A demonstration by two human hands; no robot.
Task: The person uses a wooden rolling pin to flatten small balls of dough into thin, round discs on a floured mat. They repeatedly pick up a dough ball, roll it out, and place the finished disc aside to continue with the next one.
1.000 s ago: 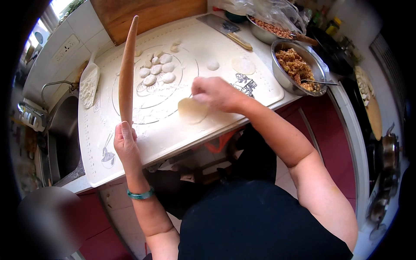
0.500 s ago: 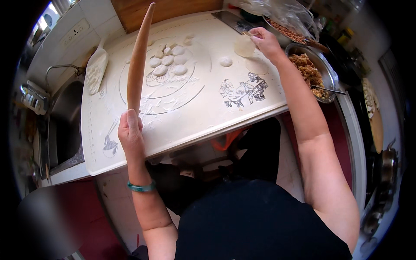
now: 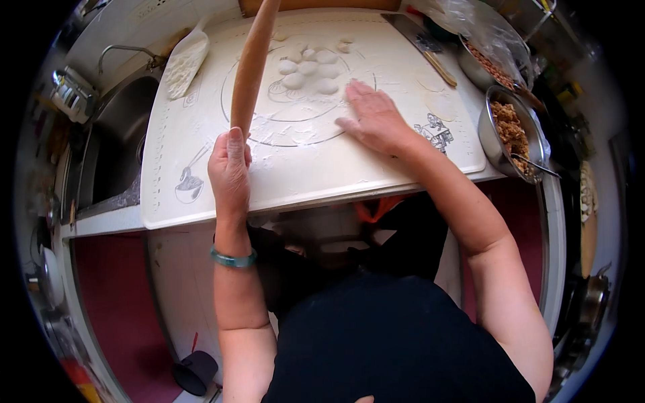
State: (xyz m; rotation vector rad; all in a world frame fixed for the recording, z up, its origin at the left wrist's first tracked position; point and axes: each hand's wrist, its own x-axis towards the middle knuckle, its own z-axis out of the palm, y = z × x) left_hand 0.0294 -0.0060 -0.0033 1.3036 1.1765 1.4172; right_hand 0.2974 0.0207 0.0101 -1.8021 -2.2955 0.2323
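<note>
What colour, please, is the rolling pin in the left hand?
The rolling pin is a warm, mid-toned brown, showing best in the head view.

Sink (image 3: 119, 141): left side, curved faucet (image 3: 125, 48) behind
Cleaver (image 3: 410, 33): lying flat, wooden handle
Container (image 3: 195, 373): dark, on floor

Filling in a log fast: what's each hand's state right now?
Left hand: closed around the wooden rolling pin.
Right hand: open, palm down over the white board; anything beneath is hidden.
</note>
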